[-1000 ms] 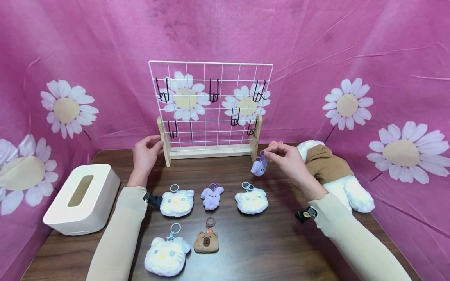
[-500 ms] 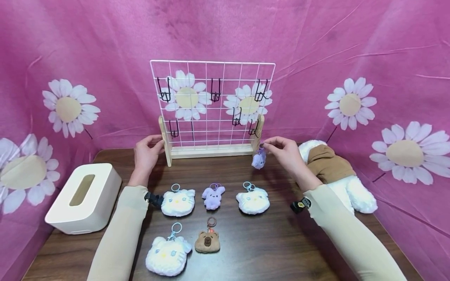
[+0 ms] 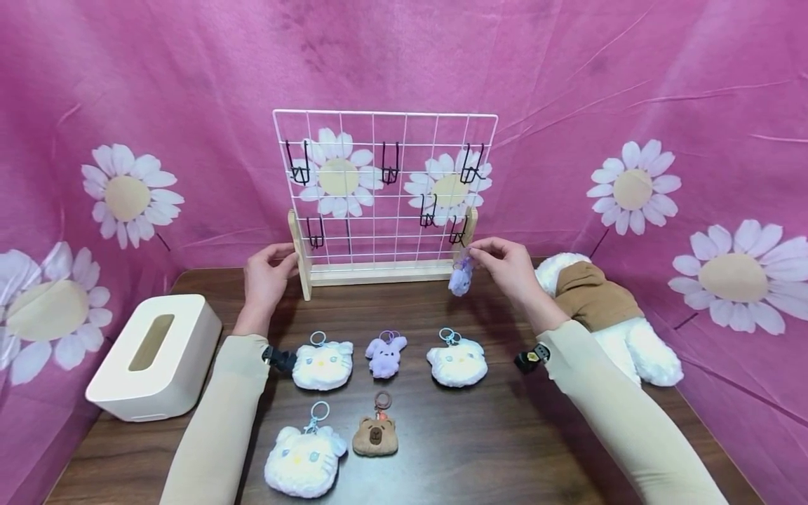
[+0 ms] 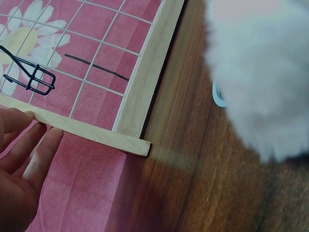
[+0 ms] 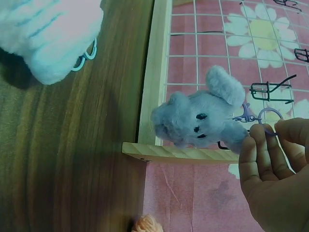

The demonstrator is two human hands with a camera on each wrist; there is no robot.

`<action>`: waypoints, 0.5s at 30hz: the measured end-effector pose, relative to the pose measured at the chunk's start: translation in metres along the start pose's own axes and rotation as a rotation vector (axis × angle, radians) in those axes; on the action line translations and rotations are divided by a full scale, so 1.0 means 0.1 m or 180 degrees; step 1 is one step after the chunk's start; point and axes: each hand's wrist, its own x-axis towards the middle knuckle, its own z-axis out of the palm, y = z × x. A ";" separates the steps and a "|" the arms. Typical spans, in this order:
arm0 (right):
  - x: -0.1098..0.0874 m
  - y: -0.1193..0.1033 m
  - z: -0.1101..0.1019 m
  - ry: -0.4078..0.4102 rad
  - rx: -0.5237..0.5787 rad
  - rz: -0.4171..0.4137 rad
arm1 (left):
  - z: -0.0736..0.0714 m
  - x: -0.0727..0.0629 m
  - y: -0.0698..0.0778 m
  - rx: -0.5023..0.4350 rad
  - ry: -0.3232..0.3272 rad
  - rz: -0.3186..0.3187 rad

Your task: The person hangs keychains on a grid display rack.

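In the head view, my right hand point(image 3: 510, 265) pinches the ring of a purple plush bunny keychain point(image 3: 461, 278), which dangles in front of the rack's right wooden post. The right wrist view shows thumb and fingertips on the purple ring point(image 5: 269, 114), near a black hook point(image 5: 270, 91) of the grid. My left hand point(image 3: 266, 279) holds the left wooden post point(image 3: 300, 258) of the white wire grid rack point(image 3: 372, 113), its fingertips on the wood in the left wrist view. Several black hooks hang on the grid, all bare.
On the table lie white plush cat keychains point(image 3: 322, 366), another purple bunny keychain point(image 3: 385, 358) and a brown capybara keychain point(image 3: 375, 438). A cream tissue box point(image 3: 183, 372) stands left. A white plush toy in brown clothing point(image 3: 596, 298) lies right. Pink floral cloth point(image 3: 543, 84) hangs behind.
My right hand has lifted the purple bunny keychain and brought it closer to the rack's lower right hook. The left hand stays on the post. The whole head view has shifted slightly.
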 end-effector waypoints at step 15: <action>0.15 0.09 0.05 0.0039 0.0091 0.0310 | -0.01 0.00 -0.01 -0.0013 -0.0016 0.0009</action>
